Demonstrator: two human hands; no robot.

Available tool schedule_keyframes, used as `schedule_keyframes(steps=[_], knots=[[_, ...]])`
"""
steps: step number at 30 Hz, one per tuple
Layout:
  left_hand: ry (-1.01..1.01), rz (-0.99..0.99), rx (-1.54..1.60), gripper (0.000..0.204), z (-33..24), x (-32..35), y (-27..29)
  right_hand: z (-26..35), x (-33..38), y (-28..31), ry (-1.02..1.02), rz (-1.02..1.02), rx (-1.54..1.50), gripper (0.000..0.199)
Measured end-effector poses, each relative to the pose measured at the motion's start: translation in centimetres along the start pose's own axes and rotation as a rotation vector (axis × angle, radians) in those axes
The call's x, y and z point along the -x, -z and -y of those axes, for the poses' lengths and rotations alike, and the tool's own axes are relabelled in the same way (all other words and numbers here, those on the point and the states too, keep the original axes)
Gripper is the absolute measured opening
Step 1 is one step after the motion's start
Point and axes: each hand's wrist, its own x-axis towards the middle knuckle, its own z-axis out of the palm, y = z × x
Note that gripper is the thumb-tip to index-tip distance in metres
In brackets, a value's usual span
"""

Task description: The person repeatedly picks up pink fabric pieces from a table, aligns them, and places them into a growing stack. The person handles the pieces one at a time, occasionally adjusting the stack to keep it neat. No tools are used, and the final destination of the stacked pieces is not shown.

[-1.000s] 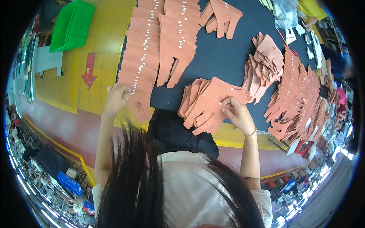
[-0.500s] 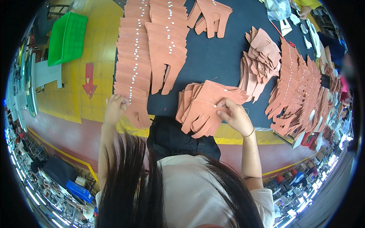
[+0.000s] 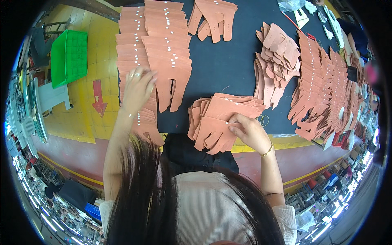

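Observation:
Salmon-pink cut leather pieces cover a dark table (image 3: 220,61). My right hand (image 3: 248,131) rests with bent fingers on a small fanned stack of these pieces (image 3: 216,118) at the table's near edge, pressing the top piece. My left hand (image 3: 138,87) lies with fingers spread on a long overlapping row of pieces with small white tags (image 3: 157,49) at the table's left side. My own dark hair (image 3: 139,196) hides part of the near edge.
Another pile of pieces (image 3: 275,49) lies right of centre, a long tagged row (image 3: 326,90) runs along the right side, and a few pieces (image 3: 214,16) lie at the far edge. A green crate (image 3: 69,57) stands on the yellow floor at left. A rubber band (image 3: 263,120) lies near my right hand.
My left hand has moved up from the lower end of the left row to a spot farther along it. My right hand has stayed on the small stack.

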Motion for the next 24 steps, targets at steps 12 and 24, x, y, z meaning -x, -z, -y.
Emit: schedule_keyframes(steps=[12, 24], knots=[[-0.261, 0.272, -0.286, 0.025, -0.8, -7.0, -1.5, 3.3, 1.1, 0.3, 0.210, 0.004, 0.158, 0.013], [-0.166, 0.309, -0.215, 0.028, -0.8, -8.6, -2.6, 2.5, -0.1, -0.5, 0.232, -0.080, 0.218, 0.009]])
